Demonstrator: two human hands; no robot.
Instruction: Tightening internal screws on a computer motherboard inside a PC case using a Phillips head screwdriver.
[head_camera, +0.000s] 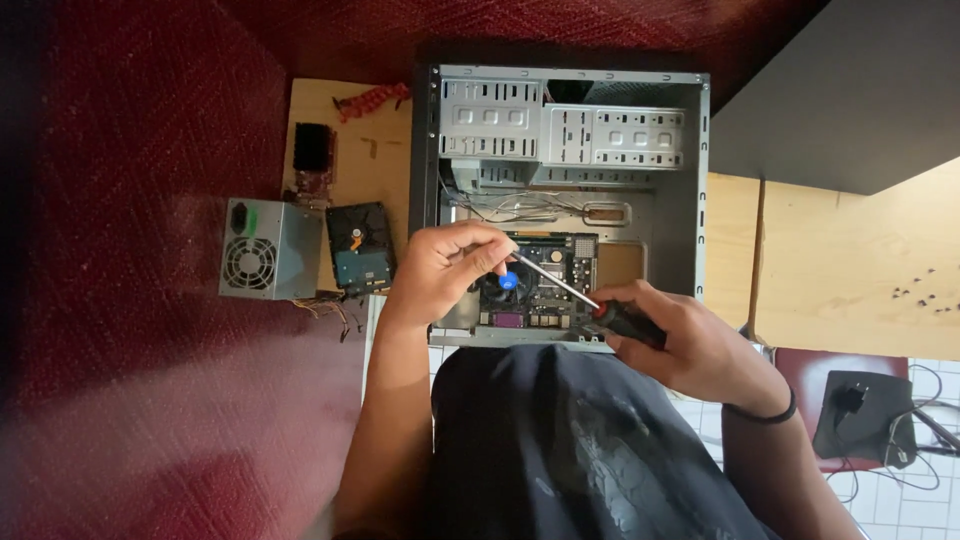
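Open computer case (690, 180) lies flat on counter (850, 270), motherboard (545, 280) at its near end; power supply (265, 248) and hard drive (360, 245) lie apart at left; right hand (690, 345) clamped on screwdriver (575, 290) handle, left hand (445, 265) pinched together on shaft near tip; best keep shaft square to screw, press down while turning, left fingers only steadying; loose screws (920, 285) far right.

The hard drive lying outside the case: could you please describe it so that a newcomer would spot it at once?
Start at the open computer case lying on the wooden board. Just left of it, near the person's left hand, lies the hard drive, between the case and the grey power supply. It is flat and black with a blue panel at its near end, unlike the boxy, fan-grilled supply.
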